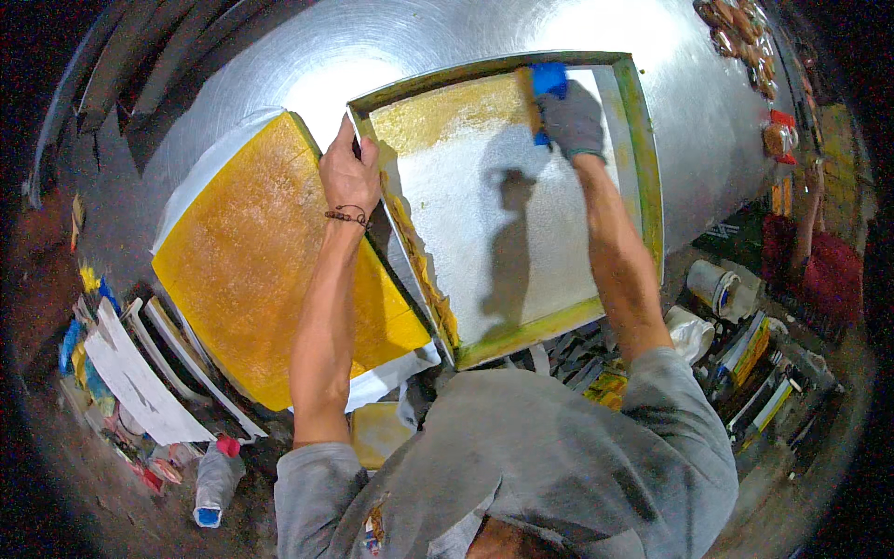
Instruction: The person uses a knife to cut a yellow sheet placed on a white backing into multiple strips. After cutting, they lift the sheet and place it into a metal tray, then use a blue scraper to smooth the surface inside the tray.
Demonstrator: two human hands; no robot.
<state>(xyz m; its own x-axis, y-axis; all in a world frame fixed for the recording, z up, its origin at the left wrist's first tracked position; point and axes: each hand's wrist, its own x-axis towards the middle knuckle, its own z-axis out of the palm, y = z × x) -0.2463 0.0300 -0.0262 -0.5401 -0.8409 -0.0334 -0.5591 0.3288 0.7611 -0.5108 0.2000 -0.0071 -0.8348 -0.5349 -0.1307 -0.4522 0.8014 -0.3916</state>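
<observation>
A large shallow rectangular tray, with yellow residue along its walls, lies tilted on the metal table. Its floor looks white, with a yellow patch at the far left. My bare left hand is closed round the tray's left rim near the far corner. Inside the tray, by the far wall, my right hand in a grey glove grips a blue tool with a brown edge. The glove hides most of it, so its exact kind does not show. Left of the tray, a yellow-brown cake sheet lies on white paper.
The shiny metal table reaches far back. Packaged goods and a red-lidded jar stand at the far right. Right of me is a white bucket among tools; a wrapped roll and clutter lie at lower left. Another person's red clothing shows at right.
</observation>
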